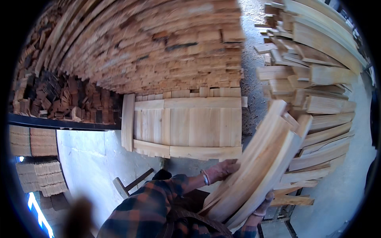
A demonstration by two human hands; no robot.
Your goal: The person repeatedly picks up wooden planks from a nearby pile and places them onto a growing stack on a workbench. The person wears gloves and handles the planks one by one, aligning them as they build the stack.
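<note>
A bundle of long pale wooden boards (258,162) lies slanted between my two hands, its far ends up and to the right. My left hand (222,170), in a pinkish glove, is closed against the bundle's left side. On the right side my right hand (263,204) grips the lower part of the bundle, its fingertips showing at the edge and the rest partly hidden. Just ahead and left of the bundle is a flat layer of pale boards (204,127), laid side by side with strips along its edges.
A tall stack of wood pieces (158,51) rises behind the layer. Loose boards (329,105) are heaped at the right. Dark wood scraps (79,97) fill a bin at the far left, above bundled wood pieces (41,176). A wooden frame piece (120,187) stands on the floor (85,158).
</note>
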